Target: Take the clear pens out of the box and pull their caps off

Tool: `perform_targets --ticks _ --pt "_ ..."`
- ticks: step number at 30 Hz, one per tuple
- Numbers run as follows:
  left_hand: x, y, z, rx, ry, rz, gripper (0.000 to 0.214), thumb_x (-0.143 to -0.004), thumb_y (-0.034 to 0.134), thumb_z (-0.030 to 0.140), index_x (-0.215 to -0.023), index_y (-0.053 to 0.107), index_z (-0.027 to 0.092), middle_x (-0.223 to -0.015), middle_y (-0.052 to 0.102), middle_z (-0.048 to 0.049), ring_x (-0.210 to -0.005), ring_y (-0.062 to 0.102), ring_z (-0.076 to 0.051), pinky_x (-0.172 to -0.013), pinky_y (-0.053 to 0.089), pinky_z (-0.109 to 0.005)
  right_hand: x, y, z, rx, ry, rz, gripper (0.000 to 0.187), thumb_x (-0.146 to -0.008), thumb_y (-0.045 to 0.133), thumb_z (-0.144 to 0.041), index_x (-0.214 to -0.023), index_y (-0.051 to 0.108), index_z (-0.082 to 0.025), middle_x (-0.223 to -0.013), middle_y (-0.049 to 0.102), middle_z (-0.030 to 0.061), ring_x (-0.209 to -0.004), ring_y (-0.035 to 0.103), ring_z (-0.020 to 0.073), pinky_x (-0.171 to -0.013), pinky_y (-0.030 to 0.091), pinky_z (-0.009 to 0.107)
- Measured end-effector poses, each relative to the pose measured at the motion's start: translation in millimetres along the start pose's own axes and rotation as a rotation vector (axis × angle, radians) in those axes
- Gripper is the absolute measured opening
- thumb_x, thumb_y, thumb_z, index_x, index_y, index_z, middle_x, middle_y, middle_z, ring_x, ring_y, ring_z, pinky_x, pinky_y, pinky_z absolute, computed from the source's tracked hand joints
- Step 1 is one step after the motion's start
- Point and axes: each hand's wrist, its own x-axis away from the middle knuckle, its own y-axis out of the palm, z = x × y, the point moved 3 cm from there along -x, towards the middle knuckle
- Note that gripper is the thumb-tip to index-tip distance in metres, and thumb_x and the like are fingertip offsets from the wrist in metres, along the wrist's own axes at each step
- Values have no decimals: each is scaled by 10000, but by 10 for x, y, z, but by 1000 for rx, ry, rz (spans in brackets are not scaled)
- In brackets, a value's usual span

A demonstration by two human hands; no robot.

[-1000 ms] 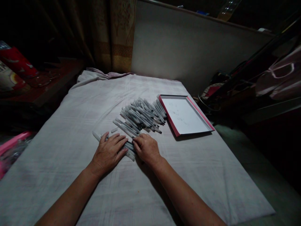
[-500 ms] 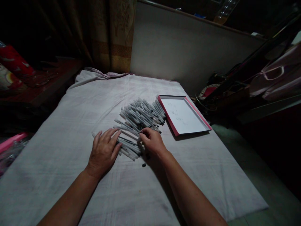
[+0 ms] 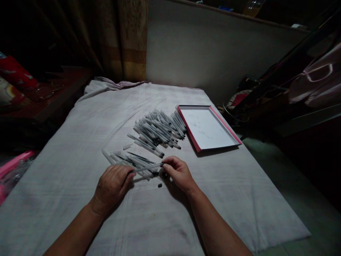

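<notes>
A slim clear pen (image 3: 148, 168) with a dark tip stretches between my two hands, raised a little over the cloth. My left hand (image 3: 112, 185) pinches its left end, and the fingertips of my right hand (image 3: 178, 172) close on its right end. Beneath it lies a small group of similar pens and parts (image 3: 138, 161), partly hidden by my left hand. Beyond is a larger heap of clear pens (image 3: 157, 126) with black ends. A small black cap (image 3: 160, 185) rests on the cloth near me, and a short clear piece (image 3: 127, 146) lies left of the heap.
An open shallow box with red sides (image 3: 210, 129) stands right of the heap on the pale tablecloth (image 3: 149, 227). A dark side table (image 3: 48, 96) is at the left, a wall and curtain (image 3: 133, 42) behind. A pink item (image 3: 16, 163) sits at the lower left.
My left hand has gone from lying spread over the smaller group to pinching a pen. My right hand has come back toward me from the heap's edge, and both now hold the pen up.
</notes>
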Motion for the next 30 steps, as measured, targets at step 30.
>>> perform_targets --ticks 30 --pt "30 72 -24 92 -79 -53 156 -1004 507 298 -995 627 198 -835 730 -32 -749 699 -164 -715 543 -270 -45 -10 0 30 20 29 223 -621 835 -365 -728 731 -199 -634 676 0 -587 593 138 -596 486 276"
